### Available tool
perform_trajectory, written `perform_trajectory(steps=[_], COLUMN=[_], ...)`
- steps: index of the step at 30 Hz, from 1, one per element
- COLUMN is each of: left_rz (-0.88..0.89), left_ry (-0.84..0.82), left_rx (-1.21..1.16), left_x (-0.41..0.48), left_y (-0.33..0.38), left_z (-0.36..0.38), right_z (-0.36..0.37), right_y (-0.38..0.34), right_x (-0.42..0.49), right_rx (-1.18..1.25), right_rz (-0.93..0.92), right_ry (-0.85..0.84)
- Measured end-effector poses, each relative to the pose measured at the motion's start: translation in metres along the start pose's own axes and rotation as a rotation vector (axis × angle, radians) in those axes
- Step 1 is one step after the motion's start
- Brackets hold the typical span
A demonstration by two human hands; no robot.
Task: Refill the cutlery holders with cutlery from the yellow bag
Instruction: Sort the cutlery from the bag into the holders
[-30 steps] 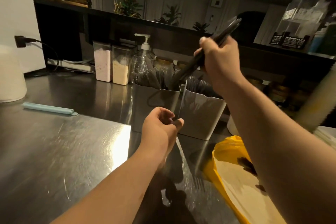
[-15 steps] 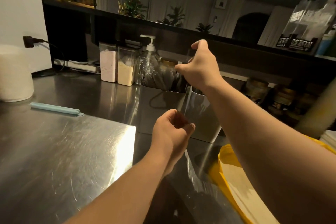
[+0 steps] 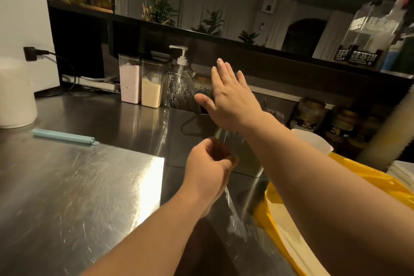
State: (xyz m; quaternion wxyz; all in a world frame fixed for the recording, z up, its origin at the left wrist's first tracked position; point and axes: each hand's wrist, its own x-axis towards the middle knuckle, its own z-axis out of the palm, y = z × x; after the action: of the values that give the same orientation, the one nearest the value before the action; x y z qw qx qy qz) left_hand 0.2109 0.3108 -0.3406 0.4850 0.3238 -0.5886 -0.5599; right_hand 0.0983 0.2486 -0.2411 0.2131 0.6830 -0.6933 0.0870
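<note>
Counter (image 3: 74, 186): one, brushed steel, flat, finely scratched, with a bright glare patch near the middle. Cutlery holders, two, pale matte boxes with rounded corners, standing side by side at the middle of the counter: the left holder (image 3: 186, 139) shows its full front wall; the right holder (image 3: 248, 169) is mostly hidden behind the arms. Cutlery (image 3: 184, 99): a bunch of dark, glossy plastic pieces standing upright in the left holder, too many and too blurred to count. Yellow bag (image 3: 363, 178): one, thin crinkled plastic, lying open at the near right, just right of the holders, with a pale lining showing. Right hand (image 3: 228, 98): flat, palm down, over the holders, four fingers straight and slightly spread, thumb out to the left beside the cutlery; whether it touches cannot be told. Left hand (image 3: 208, 163): nearer, in front of the holders, fingers curled in, thumb and fingertips pinching a clear film (image 3: 230, 206) that trails down toward the counter. Canisters, two, clear and square-sided, far behind the holders: one with pinkish powder (image 3: 129, 84), one with tan powder (image 3: 152, 91). Pump bottle (image 3: 180, 74): one, clear plastic, white pump. Blue bar (image 3: 65, 137): one, long and slim, far left. Dark jars (image 3: 309, 112): at least two, far right.
</note>
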Motion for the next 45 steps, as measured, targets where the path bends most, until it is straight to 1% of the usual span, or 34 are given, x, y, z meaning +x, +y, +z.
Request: perform_trajectory(steps=[1, 2, 4, 6, 9, 12, 14, 16, 17, 18, 20, 21, 22, 24, 27, 29, 31, 33, 35, 38, 41, 43, 45], left_rz=[-0.008, -0.016, -0.035, -0.059, -0.081, -0.069, -0.035, 0.013, 0.020, 0.015, 0.008, 0.007, 0.012, 0.035, 0.103, 0.136, 0.118, 0.131, 0.163, 0.183, 0.087, 0.059, 0.102], left_ry=[-0.001, -0.003, -0.010, -0.001, 0.034, 0.022, 0.000, -0.018, -0.014, -0.015, -0.044, -0.070, -0.100, -0.174, -0.271, -0.388, -0.524, -0.642, -0.702, -0.663, -0.515, -0.481, -0.498], left_rx=[-0.007, -0.011, -0.022, -0.003, 0.107, 0.136, 0.105, 0.093, 0.108, 0.120, 0.116, 0.117, 0.115, 0.123, 0.323, 0.357, 0.394, 0.558, 0.745, 0.884, 0.817, 0.861, 0.933], left_x=[-0.001, -0.001, -0.002, -0.002, 0.000, -0.001, -0.004, -0.005, -0.005, -0.004, -0.003, -0.004, -0.003, -0.008, -0.018, -0.029, -0.041, -0.049, -0.055, -0.059, -0.067, -0.074, -0.081], left_y=[0.000, 0.000, 0.000, 0.001, 0.002, 0.000, -0.001, -0.003, -0.003, -0.004, -0.006, -0.008, -0.008, -0.011, -0.013, -0.012, -0.005, -0.001, 0.002, -0.004, -0.020, -0.029, -0.036], left_z=[0.000, 0.000, -0.001, 0.001, 0.003, 0.004, 0.002, 0.003, 0.003, 0.004, 0.004, 0.004, 0.004, 0.005, 0.013, 0.026, 0.042, 0.061, 0.089, 0.132, 0.148, 0.146, 0.143], right_z=[0.000, -0.002, -0.003, -0.002, -0.002, -0.004, -0.005, -0.008, -0.012, -0.019, -0.034, -0.040, -0.046, -0.051, -0.053, -0.051, -0.044, -0.033, -0.019, -0.002, 0.015, 0.025, 0.030], right_y=[-0.001, -0.002, -0.004, -0.008, -0.008, -0.006, -0.009, -0.015, -0.017, -0.017, -0.010, -0.002, 0.008, 0.037, 0.092, 0.124, 0.148, 0.160, 0.172, 0.197, 0.221, 0.229, 0.230], right_x=[0.002, 0.004, 0.006, 0.004, 0.005, 0.009, 0.012, 0.016, 0.016, 0.013, -0.006, -0.024, -0.044, -0.093, -0.158, -0.195, -0.222, -0.239, -0.249, -0.259, -0.275, -0.280, -0.278], right_rx=[0.030, 0.062, 0.116, 0.126, 0.070, 0.105, 0.151, 0.293, 0.378, 0.446, 0.513, 0.552, 0.593, 0.605, 0.583, 0.537, 0.401, 0.189, 0.100, 0.147, 0.201, 0.256, 0.297], right_rz=[0.019, 0.046, 0.094, 0.093, 0.029, 0.070, 0.082, 0.089, 0.093, 0.091, 0.065, 0.049, 0.033, 0.054, 0.219, 0.412, 0.549, 0.617, 0.720, 0.920, 1.018, 1.053, 1.021], right_ry=[0.028, 0.022, -0.052, -0.088, -0.087, -0.028, -0.109, -0.191, -0.174, -0.102, 0.126, 0.213, 0.268, 0.319, 0.256, 0.213, 0.215, 0.175, 0.105, -0.081, -0.223, -0.240, -0.217])
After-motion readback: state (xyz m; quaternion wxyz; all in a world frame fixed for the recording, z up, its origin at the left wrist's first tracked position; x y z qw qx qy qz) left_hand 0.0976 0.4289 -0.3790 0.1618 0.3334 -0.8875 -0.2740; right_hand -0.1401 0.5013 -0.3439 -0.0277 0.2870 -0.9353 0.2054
